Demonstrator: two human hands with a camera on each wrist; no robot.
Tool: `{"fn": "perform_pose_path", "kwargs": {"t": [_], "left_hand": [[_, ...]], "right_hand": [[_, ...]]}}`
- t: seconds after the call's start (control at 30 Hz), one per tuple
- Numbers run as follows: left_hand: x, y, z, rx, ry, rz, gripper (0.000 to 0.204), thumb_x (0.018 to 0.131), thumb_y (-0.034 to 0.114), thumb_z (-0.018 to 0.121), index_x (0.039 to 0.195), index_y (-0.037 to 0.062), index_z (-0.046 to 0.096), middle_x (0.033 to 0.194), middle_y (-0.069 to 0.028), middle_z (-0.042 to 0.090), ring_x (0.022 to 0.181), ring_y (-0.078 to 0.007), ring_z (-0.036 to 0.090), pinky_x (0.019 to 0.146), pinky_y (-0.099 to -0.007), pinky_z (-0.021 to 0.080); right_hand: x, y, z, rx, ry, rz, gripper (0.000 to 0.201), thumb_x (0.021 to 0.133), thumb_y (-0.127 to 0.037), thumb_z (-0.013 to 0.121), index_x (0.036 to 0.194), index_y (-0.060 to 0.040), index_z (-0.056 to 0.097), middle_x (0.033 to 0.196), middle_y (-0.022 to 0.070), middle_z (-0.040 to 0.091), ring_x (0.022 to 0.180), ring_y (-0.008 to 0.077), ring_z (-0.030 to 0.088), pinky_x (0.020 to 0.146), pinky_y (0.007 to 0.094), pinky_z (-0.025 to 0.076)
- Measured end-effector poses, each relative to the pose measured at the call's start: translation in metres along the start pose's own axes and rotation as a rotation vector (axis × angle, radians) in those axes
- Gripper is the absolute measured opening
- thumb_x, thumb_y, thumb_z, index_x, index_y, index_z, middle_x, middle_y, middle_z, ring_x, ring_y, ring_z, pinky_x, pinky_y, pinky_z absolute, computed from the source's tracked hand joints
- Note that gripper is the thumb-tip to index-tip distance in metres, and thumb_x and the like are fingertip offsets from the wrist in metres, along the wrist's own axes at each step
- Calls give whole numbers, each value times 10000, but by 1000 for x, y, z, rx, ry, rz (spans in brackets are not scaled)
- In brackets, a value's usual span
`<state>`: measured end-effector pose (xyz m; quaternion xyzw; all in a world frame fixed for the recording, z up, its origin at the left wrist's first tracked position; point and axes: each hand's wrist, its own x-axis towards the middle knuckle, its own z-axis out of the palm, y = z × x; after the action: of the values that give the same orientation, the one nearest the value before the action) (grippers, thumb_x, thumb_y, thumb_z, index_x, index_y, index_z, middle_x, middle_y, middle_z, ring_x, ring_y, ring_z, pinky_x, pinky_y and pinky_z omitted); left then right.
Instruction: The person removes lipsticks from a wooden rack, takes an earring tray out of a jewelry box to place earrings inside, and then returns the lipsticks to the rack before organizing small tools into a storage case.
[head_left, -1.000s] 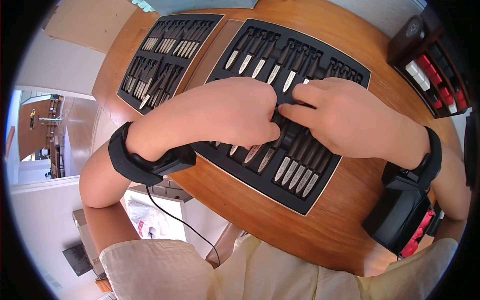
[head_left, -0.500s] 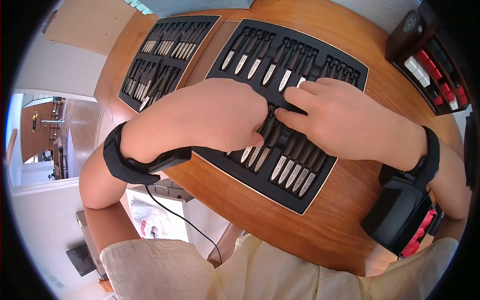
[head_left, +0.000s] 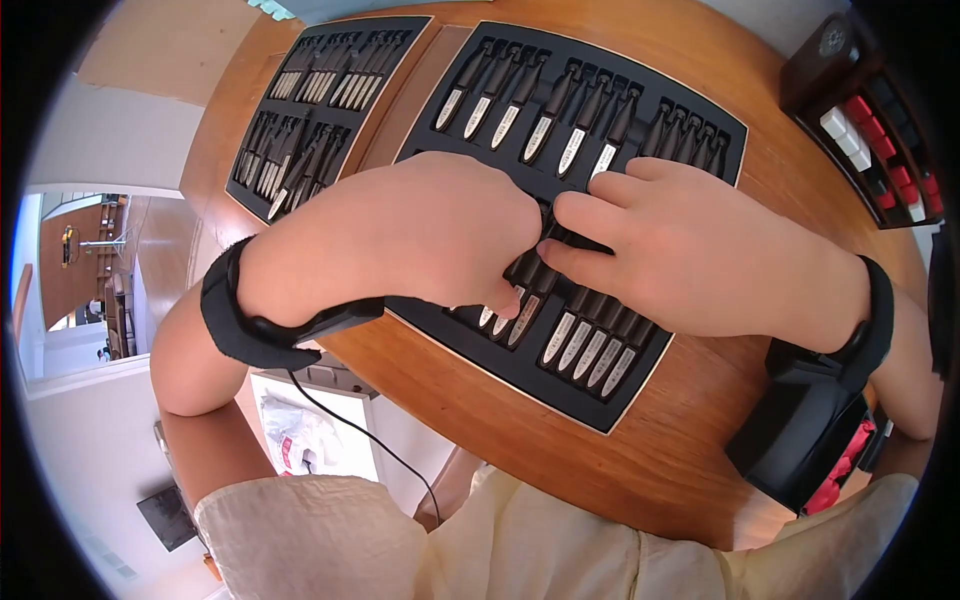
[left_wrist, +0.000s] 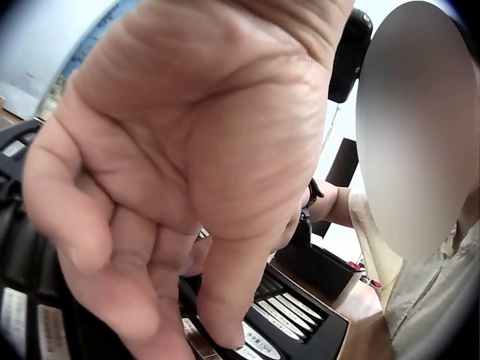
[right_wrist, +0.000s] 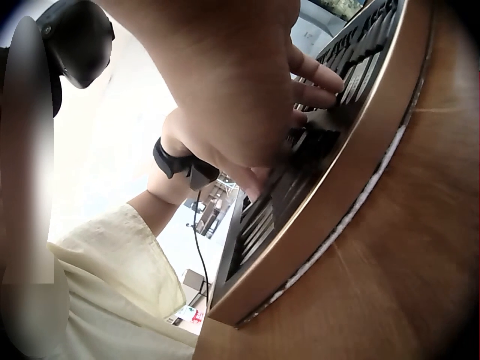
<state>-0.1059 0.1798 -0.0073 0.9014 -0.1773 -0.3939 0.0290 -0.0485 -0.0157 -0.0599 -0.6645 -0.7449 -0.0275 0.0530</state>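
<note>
Side by side in the head view, both hands reach into a black tray (head_left: 560, 385) of slim dark pieces with pale labelled ends, each in its own slot. Over the lower row hovers the left hand (head_left: 440, 225), its fingers bent loosely downward. Its thumb (left_wrist: 221, 319) points down among the labels, close to a brownish-labelled piece (head_left: 525, 320). From the right comes the right hand (head_left: 690, 245), fingers extended, with two fingertips at the dark upper ends of the lower row near the left hand. What lies under the left palm is hidden in the head view.
A second black tray (head_left: 325, 105) of smaller dark pieces lies to the left on the wooden table (head_left: 520, 440). At the far right stands a dark rack (head_left: 825, 70) with red and white blocks. A black box (head_left: 795, 440) is below the right wrist. A cable (head_left: 370, 435) hangs from the left wristband.
The left hand has shifted left and slightly toward the body along the lower row. The right fingertips have followed a little the same way.
</note>
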Motion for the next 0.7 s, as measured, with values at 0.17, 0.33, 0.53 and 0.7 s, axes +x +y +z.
{"fn": "perform_pose_path", "kwargs": {"t": [0.17, 0.33, 0.53, 0.7], "left_hand": [[0, -4, 15, 92, 144, 83, 344, 783, 352, 755, 678, 30, 696, 595, -116, 618, 626, -322, 633, 623, -376, 490], [-8, -1, 15, 5, 189, 104, 338, 786, 341, 752, 661, 34, 686, 605, -113, 623, 634, -321, 641, 619, -379, 489], [-11, -4, 24, -35, 245, 146, 328, 761, 335, 769, 640, 46, 673, 597, -110, 616, 628, -317, 638, 606, -379, 482], [-9, -3, 27, -22, 327, 141, 342, 733, 347, 783, 609, 57, 651, 590, -105, 610, 616, -315, 631, 597, -379, 474]], "right_hand": [[1, 0, 1, -12, -15, 13, 350, 769, -147, 688, 1113, -87, 663, 978, 31, 527, 889, 171, 575, 787, 296, 486], [3, 0, -3, 27, -26, -9, 347, 774, -151, 692, 1115, -96, 662, 985, 17, 537, 908, 164, 570, 803, 287, 484], [6, -2, -8, -9, -93, -9, 338, 776, -147, 691, 1110, -94, 668, 987, 12, 553, 927, 164, 571, 814, 280, 484], [9, -3, -8, 27, -88, -3, 318, 781, -140, 670, 1088, -58, 681, 947, 20, 564, 905, 165, 578, 781, 268, 482]]}}
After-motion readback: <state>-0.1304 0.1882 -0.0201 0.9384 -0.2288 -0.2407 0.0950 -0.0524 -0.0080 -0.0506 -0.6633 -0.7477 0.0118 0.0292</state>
